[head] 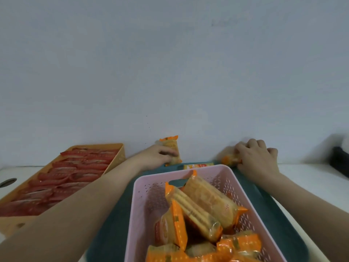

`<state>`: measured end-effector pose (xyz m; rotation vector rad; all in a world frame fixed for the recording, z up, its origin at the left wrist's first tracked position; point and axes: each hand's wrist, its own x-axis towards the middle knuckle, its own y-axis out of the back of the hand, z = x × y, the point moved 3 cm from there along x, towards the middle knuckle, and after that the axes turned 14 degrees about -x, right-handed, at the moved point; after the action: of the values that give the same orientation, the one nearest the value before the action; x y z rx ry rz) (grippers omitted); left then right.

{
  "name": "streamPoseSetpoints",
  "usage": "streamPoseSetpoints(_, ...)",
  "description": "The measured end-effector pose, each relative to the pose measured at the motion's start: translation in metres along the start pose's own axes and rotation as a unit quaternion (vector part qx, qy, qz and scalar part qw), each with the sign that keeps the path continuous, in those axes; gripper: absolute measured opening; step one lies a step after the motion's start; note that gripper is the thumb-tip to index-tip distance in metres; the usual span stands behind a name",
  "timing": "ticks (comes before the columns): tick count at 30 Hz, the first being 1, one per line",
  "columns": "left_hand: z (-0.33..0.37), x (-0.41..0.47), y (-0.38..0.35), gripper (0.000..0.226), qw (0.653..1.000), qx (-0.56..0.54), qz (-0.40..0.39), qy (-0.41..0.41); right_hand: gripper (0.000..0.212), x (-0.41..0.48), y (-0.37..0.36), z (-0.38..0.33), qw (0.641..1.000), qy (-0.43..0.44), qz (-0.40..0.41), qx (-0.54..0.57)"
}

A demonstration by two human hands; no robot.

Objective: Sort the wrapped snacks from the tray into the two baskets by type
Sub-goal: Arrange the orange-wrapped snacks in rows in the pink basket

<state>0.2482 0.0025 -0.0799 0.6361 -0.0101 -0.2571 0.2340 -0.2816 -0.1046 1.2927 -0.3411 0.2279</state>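
Note:
A dark green tray point(113, 220) lies in front of me, and a pink basket point(149, 197) with several orange-wrapped cracker packs stands on it. An orange basket point(117, 154) at the left is full of red-wrapped snacks. My left hand point(156, 156) grips an orange cracker pack point(171, 146), held upright at the tray's far edge. Near the far right corner of the tray, my right hand point(256, 157) closes over another orange cracker pack point(229, 159). One more orange pack point(198, 166) lies flat on the tray behind the pink basket.
A plain wall rises right behind the tray. A black object point(340, 161) sits on the white table at the far right. A grey round thing point(7, 182) shows at the left edge.

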Motion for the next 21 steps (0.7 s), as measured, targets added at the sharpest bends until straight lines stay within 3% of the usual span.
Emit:
streamPoseSetpoints(2,-0.001,0.002,-0.003,0.024,1.0,0.017,-0.005,-0.014,0.027,0.0,0.001,-0.007,0.999,0.017,0.04,0.001)
streamPoseSetpoints(5,0.003,-0.002,-0.003,0.026,0.998,0.043,0.009,-0.036,0.026,0.002,0.023,-0.021,0.98,0.055,0.072,0.175)
streamPoseSetpoints(7,0.011,-0.008,0.001,0.023,0.994,0.046,0.063,-0.079,0.027,0.006,0.032,-0.036,0.953,0.139,0.032,0.268)
streamPoseSetpoints(9,0.021,-0.018,0.005,0.015,0.984,0.029,0.132,-0.116,0.027,0.008,0.026,-0.046,0.946,0.215,-0.031,0.241)
streamPoseSetpoints(11,0.023,-0.032,0.011,0.016,0.979,0.1,0.141,-0.106,0.027,0.007,0.017,-0.055,0.939,0.249,-0.105,0.21)
streamPoseSetpoints(13,0.022,-0.042,0.012,0.021,0.961,0.267,0.048,-0.052,0.025,0.006,0.013,-0.061,0.934,0.253,-0.138,0.21)
streamPoseSetpoints(15,0.016,-0.053,0.012,0.021,0.931,0.36,-0.053,0.001,0.022,0.006,0.016,-0.064,0.936,0.245,-0.132,0.215)
streamPoseSetpoints(19,0.009,-0.086,0.003,0.003,0.904,0.377,-0.167,0.116,0.019,-0.001,0.021,-0.05,0.947,0.187,-0.114,0.236)
streamPoseSetpoints(21,0.011,-0.099,0.003,0.026,0.877,0.422,-0.194,0.124,0.018,-0.01,0.029,-0.034,0.94,0.122,-0.107,0.301)
